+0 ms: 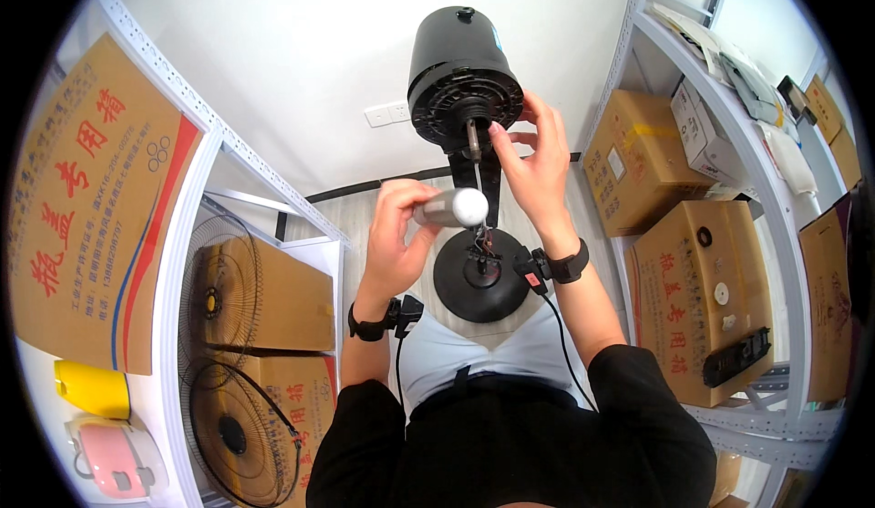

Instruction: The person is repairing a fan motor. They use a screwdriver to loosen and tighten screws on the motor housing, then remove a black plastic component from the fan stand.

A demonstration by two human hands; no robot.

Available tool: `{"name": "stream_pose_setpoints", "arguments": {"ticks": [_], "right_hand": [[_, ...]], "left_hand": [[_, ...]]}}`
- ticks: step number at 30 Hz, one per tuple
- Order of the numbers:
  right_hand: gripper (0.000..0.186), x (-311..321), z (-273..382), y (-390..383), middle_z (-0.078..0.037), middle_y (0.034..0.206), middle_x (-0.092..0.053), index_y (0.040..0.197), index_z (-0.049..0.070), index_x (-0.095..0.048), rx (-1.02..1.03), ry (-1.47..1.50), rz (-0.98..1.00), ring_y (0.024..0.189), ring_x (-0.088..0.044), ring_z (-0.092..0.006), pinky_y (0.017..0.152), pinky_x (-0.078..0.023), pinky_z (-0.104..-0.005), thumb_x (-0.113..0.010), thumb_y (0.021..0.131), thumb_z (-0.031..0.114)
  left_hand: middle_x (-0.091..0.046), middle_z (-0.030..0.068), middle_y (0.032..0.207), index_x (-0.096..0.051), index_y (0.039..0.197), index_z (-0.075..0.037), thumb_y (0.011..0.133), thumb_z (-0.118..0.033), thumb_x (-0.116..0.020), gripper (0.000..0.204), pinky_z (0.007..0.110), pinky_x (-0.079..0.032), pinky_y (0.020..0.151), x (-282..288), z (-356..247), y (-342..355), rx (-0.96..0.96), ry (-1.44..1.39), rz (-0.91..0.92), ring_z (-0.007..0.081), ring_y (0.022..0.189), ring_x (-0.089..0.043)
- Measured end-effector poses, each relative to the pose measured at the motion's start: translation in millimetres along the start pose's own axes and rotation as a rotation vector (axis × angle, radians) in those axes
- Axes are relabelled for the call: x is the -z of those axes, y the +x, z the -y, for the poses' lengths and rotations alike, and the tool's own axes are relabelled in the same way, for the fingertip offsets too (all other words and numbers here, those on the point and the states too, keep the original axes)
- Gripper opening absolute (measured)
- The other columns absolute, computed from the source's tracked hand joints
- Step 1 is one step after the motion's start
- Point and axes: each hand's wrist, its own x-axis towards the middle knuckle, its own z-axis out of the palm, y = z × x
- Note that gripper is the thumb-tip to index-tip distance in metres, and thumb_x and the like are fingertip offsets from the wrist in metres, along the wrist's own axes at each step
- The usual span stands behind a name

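Observation:
A black fan motor head (460,61) stands on a dark post in front of me, its bare metal shaft (474,139) pointing toward me. My right hand (536,157) is at the right of the motor's front rim, thumb near the shaft and fingers curled around the housing edge. In my left hand (396,239) is a grey cylinder with a white rounded end (456,207), held between thumb and fingers just below the shaft. Loose wires (483,244) hang out of the post above the round black base (456,280).
Left, two wire fan grilles (193,298) (260,481) lean by cardboard boxes (273,294). A shelf (187,426) holds a yellow item (91,389) and a pink one (105,453). On a right-hand box (674,271) lie a black plastic part (736,358), a black ring (705,236) and a white disc (721,294).

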Motion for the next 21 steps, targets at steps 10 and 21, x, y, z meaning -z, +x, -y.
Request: {"name": "stream_pose_setpoints", "arguments": {"ticks": [10, 21], "right_hand": [[0.044, -0.7, -3.0, 2.3, -0.007, 0.097, -0.058, 0.122, 0.004, -0.06, -0.011, 0.036, -0.025, 0.083, -0.061, -0.0132, 0.065, -0.057, -0.026, -0.078, 0.082, 0.008], [0.053, 0.3, -2.7, 1.3, -0.016, 0.118, -0.066, 0.133, 0.004, -0.052, 0.015, 0.068, 0.016, 0.099, -0.068, -0.0203, 0.074, -0.059, -0.0304, -0.075, 0.085, 0.005]], "left_hand": [[-0.054, 0.0085, 0.111, -0.038, 0.144, 0.001, 0.08, 0.004, -0.076, 0.075, 0.026, -0.049, 0.086, 1.7, 27.2, 71.3, 0.18, -0.101, -0.24, 0.0163, 0.102, -0.055], [-0.053, 0.0147, 0.139, -0.038, 0.149, -0.001, 0.084, -0.005, -0.077, 0.077, 0.034, -0.044, 0.105, -5.3, 43.4, 99.6, 0.103, -0.181, -0.119, 0.0199, 0.124, -0.054]]}}
